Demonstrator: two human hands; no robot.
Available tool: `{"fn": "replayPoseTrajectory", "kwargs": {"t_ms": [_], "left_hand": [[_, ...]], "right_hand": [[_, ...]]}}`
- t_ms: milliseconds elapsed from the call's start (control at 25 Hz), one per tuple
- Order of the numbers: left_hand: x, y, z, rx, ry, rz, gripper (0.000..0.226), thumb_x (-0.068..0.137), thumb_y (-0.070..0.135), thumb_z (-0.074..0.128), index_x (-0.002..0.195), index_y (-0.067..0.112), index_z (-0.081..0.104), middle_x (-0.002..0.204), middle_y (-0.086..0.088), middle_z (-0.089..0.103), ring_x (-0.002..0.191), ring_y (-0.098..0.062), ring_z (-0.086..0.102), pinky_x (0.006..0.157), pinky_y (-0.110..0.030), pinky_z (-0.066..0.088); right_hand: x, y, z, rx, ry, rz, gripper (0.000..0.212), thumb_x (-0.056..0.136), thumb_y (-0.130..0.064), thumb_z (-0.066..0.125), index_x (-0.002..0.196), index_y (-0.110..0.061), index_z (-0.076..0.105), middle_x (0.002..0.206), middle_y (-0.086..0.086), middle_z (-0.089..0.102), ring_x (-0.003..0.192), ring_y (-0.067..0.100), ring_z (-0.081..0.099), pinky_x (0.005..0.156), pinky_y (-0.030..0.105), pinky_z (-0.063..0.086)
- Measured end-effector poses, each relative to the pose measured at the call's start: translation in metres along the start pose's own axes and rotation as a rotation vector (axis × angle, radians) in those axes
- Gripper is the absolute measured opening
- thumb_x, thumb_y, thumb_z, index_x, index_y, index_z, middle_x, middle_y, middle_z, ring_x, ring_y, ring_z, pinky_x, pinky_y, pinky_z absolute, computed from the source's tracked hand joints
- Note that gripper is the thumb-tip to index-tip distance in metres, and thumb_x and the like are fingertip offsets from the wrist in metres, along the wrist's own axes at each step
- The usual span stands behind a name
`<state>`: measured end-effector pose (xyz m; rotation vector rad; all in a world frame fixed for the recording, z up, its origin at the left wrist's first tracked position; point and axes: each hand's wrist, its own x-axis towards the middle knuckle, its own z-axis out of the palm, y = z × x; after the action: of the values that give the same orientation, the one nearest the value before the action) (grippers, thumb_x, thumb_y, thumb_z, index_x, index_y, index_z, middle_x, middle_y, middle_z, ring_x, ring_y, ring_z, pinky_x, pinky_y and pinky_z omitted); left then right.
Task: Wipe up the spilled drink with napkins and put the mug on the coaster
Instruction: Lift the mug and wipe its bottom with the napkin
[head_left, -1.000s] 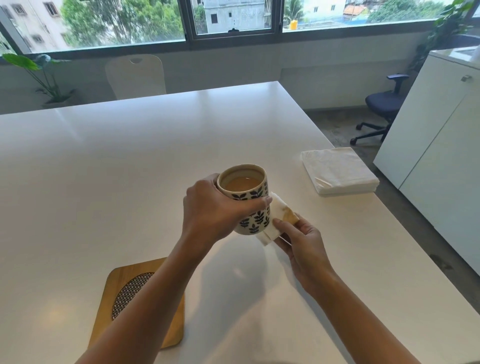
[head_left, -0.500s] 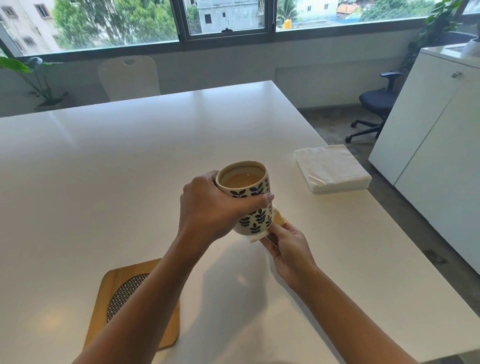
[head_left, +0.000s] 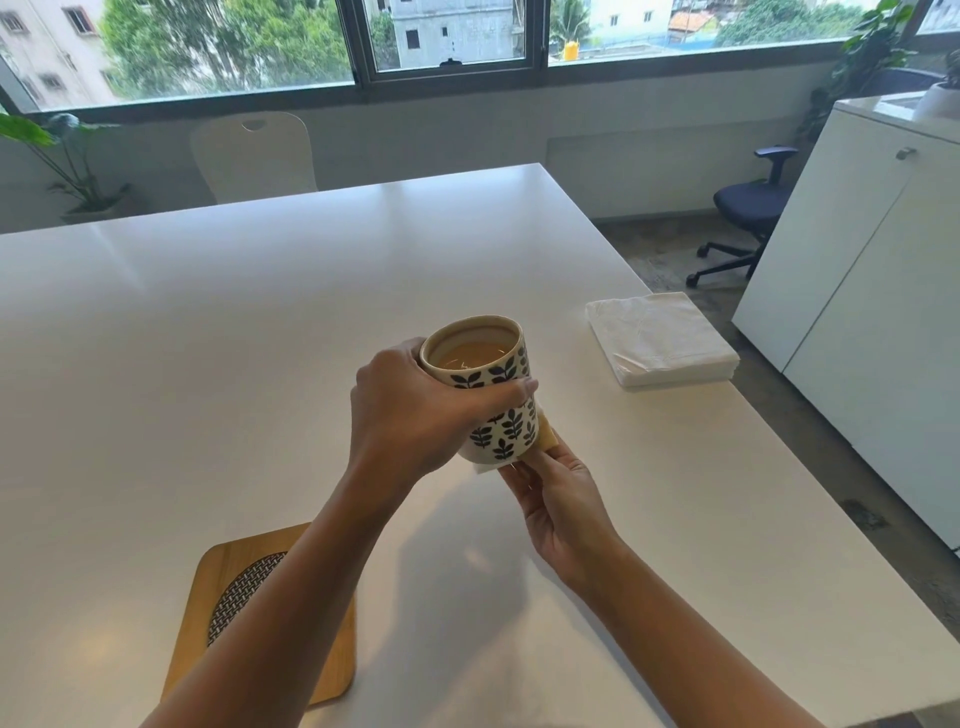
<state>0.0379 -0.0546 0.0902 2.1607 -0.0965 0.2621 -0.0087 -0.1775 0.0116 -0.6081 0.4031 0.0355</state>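
Mug (head_left: 492, 395): cream with dark leaf prints, part full of tan drink, lifted clear of the white bench (head_left: 234, 338) and tilted slightly.
Left hand (head_left: 410, 415): wrapped around the mug's side, fingers curled over the printed wall — it carries the mug.
Napkin (head_left: 546, 439): a folded piece, stained tan, pressed against the mug's lower side and base; mostly hidden behind the mug.
Right hand (head_left: 558, 499): below and right of the mug, fingertips pinching the napkin against it.
Coaster (head_left: 249, 597): wooden square with a woven round centre, near the front edge, partly under the left forearm — well apart from the mug.
Napkin stack (head_left: 660, 338): white, at the bench's right edge.
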Motion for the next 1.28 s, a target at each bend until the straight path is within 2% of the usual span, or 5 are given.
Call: {"fn": "replayPoseTrajectory", "kwargs": {"t_ms": [280, 640, 760, 1040, 1280], "left_hand": [[0.004, -0.006, 0.003, -0.002, 0.038, -0.046, 0.067, 0.047, 0.071, 0.086, 0.097, 0.029, 0.077, 0.083, 0.017, 0.076, 0.079, 0.001, 0.071, 0.068, -0.026, 0.061], [0.01, -0.018, 0.001, 0.028, 0.092, -0.056, 0.066, 0.047, 0.072, 0.084, 0.096, 0.028, 0.076, 0.081, 0.019, 0.073, 0.079, 0.004, 0.068, 0.062, -0.017, 0.051], [0.012, -0.021, -0.002, 0.035, 0.107, -0.048, 0.066, 0.048, 0.071, 0.084, 0.097, 0.028, 0.076, 0.082, 0.018, 0.072, 0.08, -0.002, 0.07, 0.067, -0.023, 0.056], [0.013, -0.018, -0.006, -0.025, 0.101, -0.072, 0.069, 0.043, 0.073, 0.083, 0.096, 0.028, 0.076, 0.083, 0.016, 0.075, 0.082, -0.004, 0.072, 0.073, -0.035, 0.062], [0.003, -0.017, 0.001, -0.017, 0.074, -0.068, 0.066, 0.047, 0.07, 0.087, 0.096, 0.028, 0.077, 0.082, 0.017, 0.076, 0.08, 0.002, 0.071, 0.068, -0.025, 0.061]], "right_hand": [[-0.007, 0.011, 0.008, 0.048, -0.014, 0.217, 0.02, 0.092, 0.006, 0.055, 0.108, 0.0, 0.065, 0.095, 0.02, 0.076, 0.081, 0.027, 0.076, 0.074, 0.035, 0.063], [-0.016, 0.007, 0.0, 0.142, -0.063, 0.32, 0.039, 0.081, 0.006, 0.06, 0.12, 0.007, 0.058, 0.113, 0.028, 0.07, 0.099, 0.034, 0.073, 0.08, 0.041, 0.06], [-0.018, 0.004, -0.009, 0.111, -0.053, 0.318, 0.047, 0.076, 0.005, 0.063, 0.122, 0.008, 0.057, 0.112, 0.027, 0.07, 0.09, 0.031, 0.075, 0.078, 0.039, 0.061], [-0.007, 0.003, -0.022, -0.169, 0.042, 0.268, 0.024, 0.092, 0.007, 0.052, 0.113, 0.006, 0.063, 0.098, 0.023, 0.074, 0.077, 0.025, 0.074, 0.069, 0.032, 0.063], [-0.013, -0.003, -0.002, -0.176, -0.062, 0.317, 0.023, 0.093, 0.006, 0.052, 0.113, 0.003, 0.062, 0.097, 0.021, 0.074, 0.081, 0.026, 0.073, 0.077, 0.037, 0.061]]}}
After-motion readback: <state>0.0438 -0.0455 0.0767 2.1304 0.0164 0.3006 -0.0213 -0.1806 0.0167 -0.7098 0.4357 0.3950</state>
